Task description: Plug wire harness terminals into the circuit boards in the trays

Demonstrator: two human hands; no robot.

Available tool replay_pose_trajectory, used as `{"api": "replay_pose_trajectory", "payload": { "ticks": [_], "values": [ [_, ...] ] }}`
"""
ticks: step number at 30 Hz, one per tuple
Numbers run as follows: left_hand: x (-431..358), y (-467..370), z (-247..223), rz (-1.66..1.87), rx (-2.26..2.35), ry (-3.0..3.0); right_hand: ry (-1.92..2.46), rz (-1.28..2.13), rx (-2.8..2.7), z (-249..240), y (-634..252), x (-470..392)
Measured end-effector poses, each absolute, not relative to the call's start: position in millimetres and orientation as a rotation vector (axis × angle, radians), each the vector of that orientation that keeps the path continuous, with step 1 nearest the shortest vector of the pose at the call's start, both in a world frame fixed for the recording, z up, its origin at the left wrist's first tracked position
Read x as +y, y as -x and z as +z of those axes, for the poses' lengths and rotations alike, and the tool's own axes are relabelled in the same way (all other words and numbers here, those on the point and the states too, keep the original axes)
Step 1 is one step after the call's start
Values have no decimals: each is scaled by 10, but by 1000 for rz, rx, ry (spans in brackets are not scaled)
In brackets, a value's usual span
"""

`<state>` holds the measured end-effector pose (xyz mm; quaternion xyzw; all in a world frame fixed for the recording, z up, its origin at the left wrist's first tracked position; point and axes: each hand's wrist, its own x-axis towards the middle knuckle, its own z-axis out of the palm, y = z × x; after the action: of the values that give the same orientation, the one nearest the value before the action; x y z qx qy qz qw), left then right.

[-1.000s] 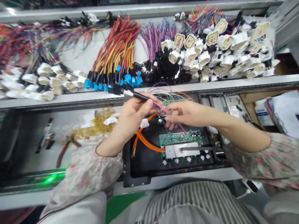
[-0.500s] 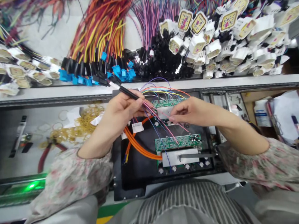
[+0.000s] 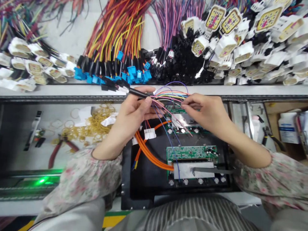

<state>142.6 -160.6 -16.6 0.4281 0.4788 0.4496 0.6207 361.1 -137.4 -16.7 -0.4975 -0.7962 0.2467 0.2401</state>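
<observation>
My left hand point(image 3: 134, 118) is closed around a black-sleeved wire harness point(image 3: 139, 93), thumb on top. Loose pink wires point(image 3: 176, 119) and blue wires point(image 3: 168, 130) fan out of it to the right and down. With thumb and forefinger together, my right hand point(image 3: 208, 112) pinches a thin wire, apparently pink, above the upper circuit board point(image 3: 184, 120). Its tip is hidden by the fingers. Below lies a second green circuit board point(image 3: 192, 154) with a metal plate point(image 3: 183, 170). Both boards sit on a black fixture point(image 3: 146, 160).
Orange cables point(image 3: 151, 157) curve into the lower board. Behind the ledge point(image 3: 96, 90) lie bundles with blue connectors point(image 3: 132, 73) and white connectors point(image 3: 243, 53). Red-handled pliers point(image 3: 56, 152) and rubber bands point(image 3: 101, 117) lie left. At right stands a white bottle point(image 3: 288, 126).
My right hand has moved up toward the back of the upper board, taking a wire out of the fan. The left hand still holds the harness. The whole view has shifted slightly.
</observation>
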Motion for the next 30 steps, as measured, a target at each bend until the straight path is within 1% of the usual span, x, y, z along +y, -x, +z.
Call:
{"api": "replay_pose_trajectory", "payload": {
  "ticks": [7, 13, 18, 22, 27, 30],
  "values": [
    [-1565, -1418, -257, 1094, 1024, -970, 1342, 596, -2217, -195, -3606, -1337],
    [-1552, -1396, -309, 1141, 921, -940, 1317, 629, -2243, -198, -3590, -1324],
    [-1568, -1416, -258, 1148, 956, -904, 1391, 694, -2289, -52, -3599, -1361],
    [-1571, -1442, -215, 1131, 1026, -865, 1263, 791, -2479, 99, -3621, -1428],
    [-1576, -1452, -248, 1143, 1019, -858, 1310, 687, -2496, 167, -3703, -1438],
    [-1587, -1455, -267, 1140, 974, -870, 1252, 657, -2472, 144, -3752, -1426]
  ]
}}
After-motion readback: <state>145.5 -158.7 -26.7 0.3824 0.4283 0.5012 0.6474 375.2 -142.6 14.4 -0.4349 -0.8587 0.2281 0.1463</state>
